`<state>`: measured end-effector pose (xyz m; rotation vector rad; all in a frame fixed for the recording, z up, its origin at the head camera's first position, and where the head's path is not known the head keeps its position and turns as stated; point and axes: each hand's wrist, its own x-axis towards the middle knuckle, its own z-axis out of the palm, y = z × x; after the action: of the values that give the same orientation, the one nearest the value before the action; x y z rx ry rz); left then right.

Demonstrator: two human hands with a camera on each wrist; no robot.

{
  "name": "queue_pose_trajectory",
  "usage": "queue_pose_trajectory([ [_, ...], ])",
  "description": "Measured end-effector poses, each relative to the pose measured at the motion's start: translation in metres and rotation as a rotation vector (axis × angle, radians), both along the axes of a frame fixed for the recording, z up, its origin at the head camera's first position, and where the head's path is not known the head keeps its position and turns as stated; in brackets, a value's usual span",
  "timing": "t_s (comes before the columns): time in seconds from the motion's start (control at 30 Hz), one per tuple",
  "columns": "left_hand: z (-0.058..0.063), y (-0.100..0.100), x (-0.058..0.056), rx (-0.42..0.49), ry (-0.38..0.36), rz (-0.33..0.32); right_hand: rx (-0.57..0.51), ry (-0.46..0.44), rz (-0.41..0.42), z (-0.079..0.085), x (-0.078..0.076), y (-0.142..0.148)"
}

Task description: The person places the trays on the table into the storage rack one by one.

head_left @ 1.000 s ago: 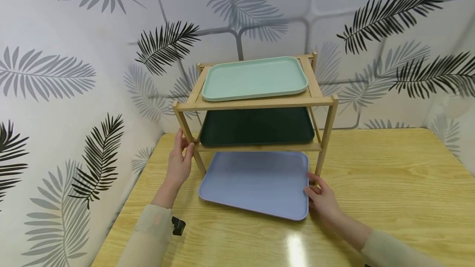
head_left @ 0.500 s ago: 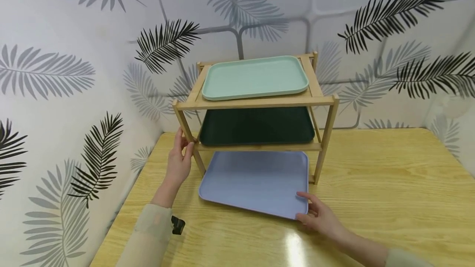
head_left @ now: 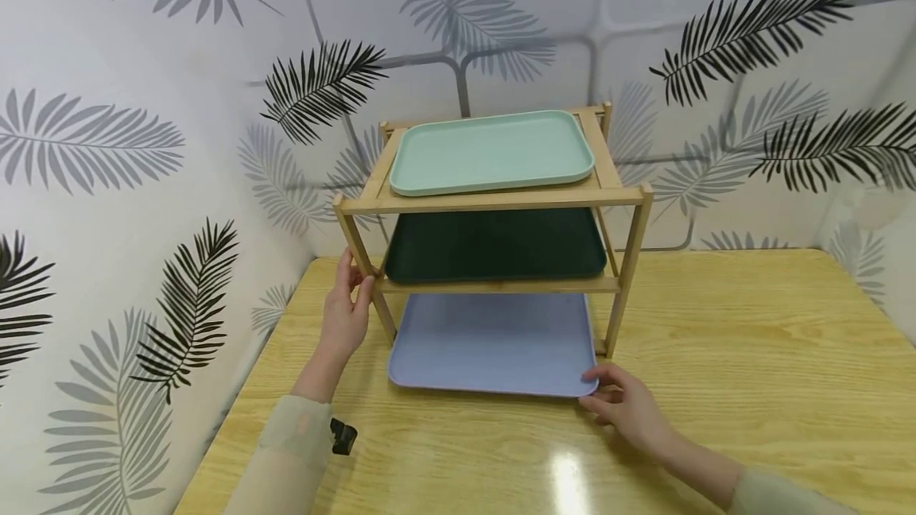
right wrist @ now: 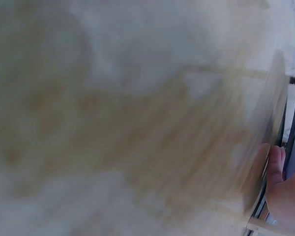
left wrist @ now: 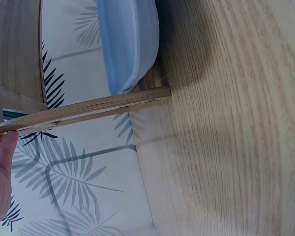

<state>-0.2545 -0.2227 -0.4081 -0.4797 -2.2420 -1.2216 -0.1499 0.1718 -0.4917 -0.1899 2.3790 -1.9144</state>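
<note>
A wooden rack (head_left: 494, 199) stands on the table, with a mint-green tray (head_left: 494, 151) on top and a dark green tray (head_left: 494, 245) on the level below. At the bottom, a lavender tray (head_left: 494, 348) lies partly inside, its front edge jutting out past the front posts. My left hand (head_left: 347, 316) grips the rack's left front post at mid-height; in the left wrist view its fingertips show at the wood. My right hand (head_left: 630, 413) pinches the lavender tray's front right corner, thumb below the rim. That hand (right wrist: 285, 196) appears at the right edge of the blurred right wrist view.
Under everything is a wood-grain table (head_left: 751, 356). Leaf-patterned wall covering (head_left: 515, 6) rises close behind the rack and along the left side. A small black object (head_left: 343, 436) sits by the left sleeve.
The right hand has shifted from the lavender tray's right side to its front corner. The tray's front right corner has moved back toward the rack, and its front edge is straighter. The left hand stays put.
</note>
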Motion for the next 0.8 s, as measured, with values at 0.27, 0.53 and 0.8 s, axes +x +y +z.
queue_pose_trajectory([
  [0.27, 0.000, 0.000, 0.000, 0.007, -0.003, -0.003, 0.005, -0.011, -0.090, 0.000, -0.017, -0.002],
  [0.53, 0.000, 0.000, 0.000, 0.007, 0.002, -0.006, -0.076, -0.054, -0.191, 0.000, -0.032, -0.015],
  [0.8, -0.001, 0.000, -0.001, 0.006, 0.030, -0.017, -0.030, -0.035, -0.244, -0.003, -0.044, -0.025],
])
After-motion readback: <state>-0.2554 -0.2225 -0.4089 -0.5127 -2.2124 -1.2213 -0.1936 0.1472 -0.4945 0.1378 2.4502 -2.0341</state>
